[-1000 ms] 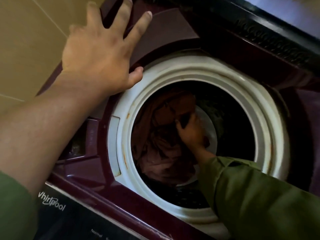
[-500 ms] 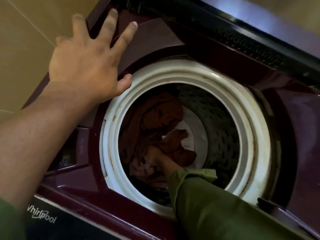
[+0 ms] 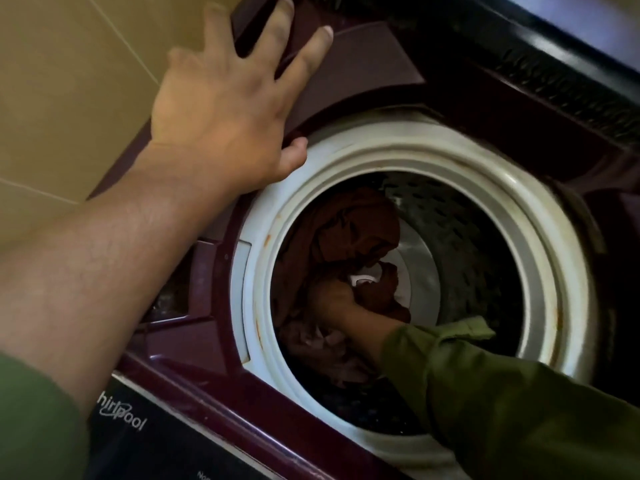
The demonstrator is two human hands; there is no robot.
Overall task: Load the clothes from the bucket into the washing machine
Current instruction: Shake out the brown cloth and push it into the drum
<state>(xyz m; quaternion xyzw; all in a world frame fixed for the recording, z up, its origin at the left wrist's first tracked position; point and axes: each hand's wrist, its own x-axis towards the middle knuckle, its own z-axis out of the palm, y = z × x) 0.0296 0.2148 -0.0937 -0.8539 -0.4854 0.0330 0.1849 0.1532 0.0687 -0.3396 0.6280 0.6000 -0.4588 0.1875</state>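
Where the head view looks down into the washing machine (image 3: 346, 386), we note a maroon top deck around a white tub ring (image 3: 540, 216), stained with rusty marks on its inner lip. Inside the ring sits the perforated drum (image 3: 460, 237), dark, with a pale plate at its bottom partly showing. The clothes (image 3: 349, 233) lie in the drum: a rust-brown garment heaped against the left and far side, and a paler pinkish piece lower down near the front wall. The bucket is out of frame.

Our right hand (image 3: 334, 299) is deep in the drum, down among the brown cloth, fingers curled; it is dim there, and we cannot tell for certain whether they have cloth gripped or merely press into it. The olive-green sleeve (image 3: 485, 393) crosses the near rim of the ring.

Our left hand (image 3: 221, 109) lies flat on the deck's far-left corner, fingers spread and straight, holding nothing, thumb tip just at the edge of the ring. The forearm is bare, a green cuff at the lower-left corner.

At the front edge, a black control panel (image 3: 145, 445) carries white "hirlpool" lettering. Behind the deck stands the raised lid (image 3: 554, 57), dark and glossy. To the left, a wall of beige tiles (image 3: 69, 81) with thin grout lines
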